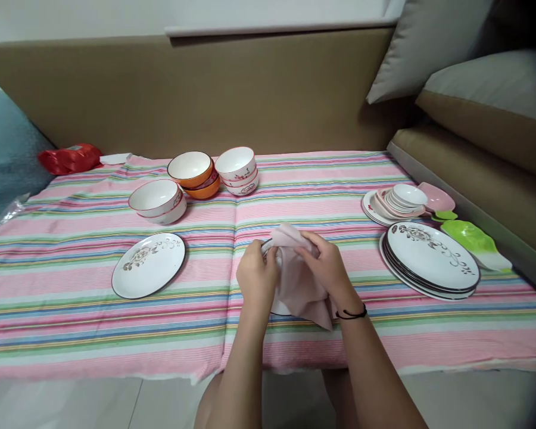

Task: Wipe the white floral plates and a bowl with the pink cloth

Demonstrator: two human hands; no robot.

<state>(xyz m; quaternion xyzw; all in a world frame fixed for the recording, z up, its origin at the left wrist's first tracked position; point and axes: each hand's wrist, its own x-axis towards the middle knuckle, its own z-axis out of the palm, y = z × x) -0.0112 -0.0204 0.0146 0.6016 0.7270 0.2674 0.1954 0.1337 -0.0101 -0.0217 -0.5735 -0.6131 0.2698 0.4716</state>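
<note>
From where I stand, the left hand (256, 271) grips the rim of a white plate (279, 307) while the right hand (326, 262) pinches a pale pink cloth (297, 286) across its face. A firm rim hold and overlapping strokes out to the dark edge should, I judge, serve the wiping best. The plate, mostly covered, lies at the left hand's 3 o'clock and the right hand's 8 o'clock, under the cloth. From it, across the striped cover (205, 250), a flowered plate (154, 274) sits at 9, a plate stack (431, 250) at 3, stacked bowls (191, 170) between 10 and 11.
</note>
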